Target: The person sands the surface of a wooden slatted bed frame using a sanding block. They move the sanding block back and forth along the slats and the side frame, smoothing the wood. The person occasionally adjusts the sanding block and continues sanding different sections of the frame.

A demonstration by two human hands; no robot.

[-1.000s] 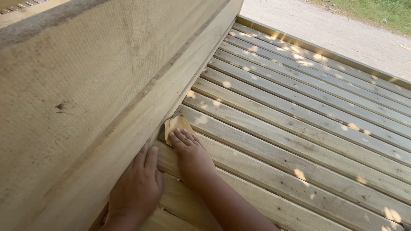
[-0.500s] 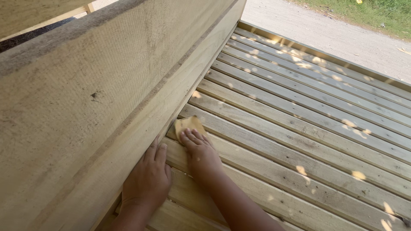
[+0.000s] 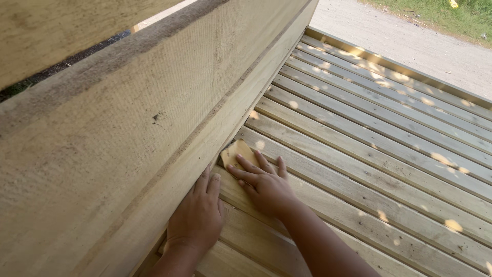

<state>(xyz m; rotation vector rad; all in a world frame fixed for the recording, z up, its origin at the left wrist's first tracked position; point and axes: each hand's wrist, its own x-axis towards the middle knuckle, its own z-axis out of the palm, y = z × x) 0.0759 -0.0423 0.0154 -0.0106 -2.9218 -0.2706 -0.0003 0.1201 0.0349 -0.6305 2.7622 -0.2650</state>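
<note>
While the right hand presses a small tan sanding pad flat under spread fingers against a slat of the wooden deck, right beside the tall side board, the left hand lies open against that board's lower edge, gripping nothing. I judge the pad light, thin and somewhat flexible, best held by downward palm pressure. Compared with a second earlier, pad and hand sit slightly farther along the slat.

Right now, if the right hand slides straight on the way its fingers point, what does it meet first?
The right hand presses a small tan pad, fingers pointing up-left. Straight on, it would probably meet the upright wooden board along the slatted floor; the pad's far edge looks almost against it already.
</note>
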